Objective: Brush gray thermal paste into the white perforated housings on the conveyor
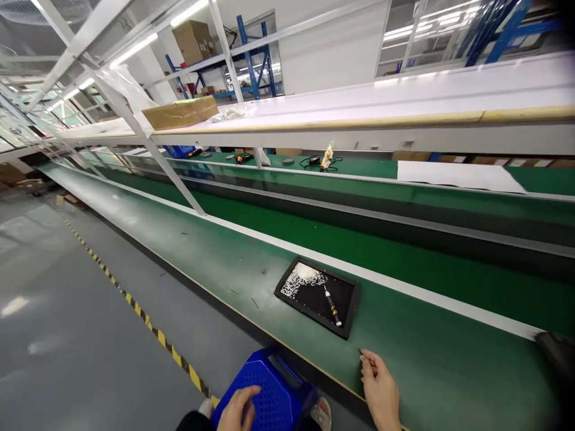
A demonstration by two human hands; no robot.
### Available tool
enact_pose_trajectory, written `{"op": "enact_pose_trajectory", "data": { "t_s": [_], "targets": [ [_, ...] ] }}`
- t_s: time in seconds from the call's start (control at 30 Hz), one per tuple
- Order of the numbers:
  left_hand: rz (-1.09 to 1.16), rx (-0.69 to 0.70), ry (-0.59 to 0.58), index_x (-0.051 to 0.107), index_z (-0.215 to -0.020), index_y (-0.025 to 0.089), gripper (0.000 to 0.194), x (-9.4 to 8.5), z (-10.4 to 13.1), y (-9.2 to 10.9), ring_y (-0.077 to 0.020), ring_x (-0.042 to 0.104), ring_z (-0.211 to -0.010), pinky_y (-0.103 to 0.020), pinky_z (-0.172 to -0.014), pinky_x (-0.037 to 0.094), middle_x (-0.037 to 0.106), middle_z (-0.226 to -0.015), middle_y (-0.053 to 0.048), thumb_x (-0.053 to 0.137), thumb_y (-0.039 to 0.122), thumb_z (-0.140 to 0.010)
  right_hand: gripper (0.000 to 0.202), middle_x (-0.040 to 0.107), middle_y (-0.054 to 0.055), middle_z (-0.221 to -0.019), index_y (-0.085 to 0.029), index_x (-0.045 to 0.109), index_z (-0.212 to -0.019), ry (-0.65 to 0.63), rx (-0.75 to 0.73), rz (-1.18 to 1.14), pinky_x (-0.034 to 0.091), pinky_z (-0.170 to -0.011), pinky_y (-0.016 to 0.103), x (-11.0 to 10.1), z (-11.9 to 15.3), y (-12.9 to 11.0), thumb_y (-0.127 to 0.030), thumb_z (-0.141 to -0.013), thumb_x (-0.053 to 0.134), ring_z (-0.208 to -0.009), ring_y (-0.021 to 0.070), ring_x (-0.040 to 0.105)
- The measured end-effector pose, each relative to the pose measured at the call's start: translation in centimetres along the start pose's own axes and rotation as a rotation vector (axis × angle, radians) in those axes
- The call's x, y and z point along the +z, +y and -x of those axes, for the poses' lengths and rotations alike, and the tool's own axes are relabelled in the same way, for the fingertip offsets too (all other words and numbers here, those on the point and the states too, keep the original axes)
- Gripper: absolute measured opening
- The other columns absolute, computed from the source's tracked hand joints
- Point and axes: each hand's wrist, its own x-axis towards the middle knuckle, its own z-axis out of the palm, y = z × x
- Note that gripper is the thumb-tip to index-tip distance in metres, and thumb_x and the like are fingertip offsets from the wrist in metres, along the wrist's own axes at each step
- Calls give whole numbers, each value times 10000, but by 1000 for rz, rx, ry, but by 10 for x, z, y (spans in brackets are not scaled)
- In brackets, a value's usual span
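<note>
My right hand (381, 388) is over the front part of the green bench (431, 365), with thumb and fingertips pinched together. A tiny dark bit shows at the fingertips, too small to name. Lower down, my left hand (239, 410) hovers in front of a blue plastic stool (269, 383), its fingers loosely bent and apart, with nothing seen in them. Beyond my right hand lies a shallow black tray (354, 308) holding a spread of small white pieces (305, 275). A small screwdriver (332, 306) with a dark and yellow handle rests inside the tray.
A green conveyor belt (251, 218) runs behind the bench's white rail (404, 287). Above it is a white shelf (359, 105) bearing a cardboard box (182, 114). White paper (458, 176) lies on the far bench. Yellow-black tape (139, 308) marks the floor at left.
</note>
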Motion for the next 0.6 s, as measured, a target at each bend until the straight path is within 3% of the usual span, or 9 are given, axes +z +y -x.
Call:
{"op": "enact_pose_trajectory", "data": {
  "t_s": [0.1,0.2,0.43,0.5,0.6],
  "targets": [
    [-120,153,151,677,-994,220,323,-13,-49,15,-228,642,-989,-361,-906,525,679,-1034,-87,411,356,-872,477,689,73,-840,-207,642,-957,34,26,-23,500,-607,311,13,-15,9,-579,-739,436,-665,220,644],
    [-199,266,196,663,-1005,213,315,-29,-112,11,-223,627,-1009,-383,-904,525,648,-1076,-88,393,332,-896,479,685,69,-842,-206,643,-977,138,53,-37,491,-667,312,29,-23,14,-580,-738,464,-667,210,639],
    [-182,579,74,595,-1122,206,305,-62,-300,-54,-225,546,-1124,-409,-985,452,564,-1203,-99,406,325,-914,462,669,43,-731,-185,601,-1061,650,230,-52,457,-788,333,105,-38,11,-516,-767,471,-750,225,640],
    [-163,672,13,588,-1139,222,296,-70,-339,-68,-216,527,-1146,-391,-1009,427,564,-1213,-82,429,324,-911,459,668,51,-741,-171,593,-1074,759,263,-52,458,-804,337,128,-43,5,-489,-770,460,-761,226,643],
    [-152,740,-34,588,-1138,231,278,-77,-373,-79,-217,534,-1125,-385,-986,428,579,-1201,-75,442,298,-911,433,664,61,-759,-168,623,-1011,835,290,-27,456,-818,362,150,-51,-6,-469,-728,493,-730,232,638]
  ]
}}
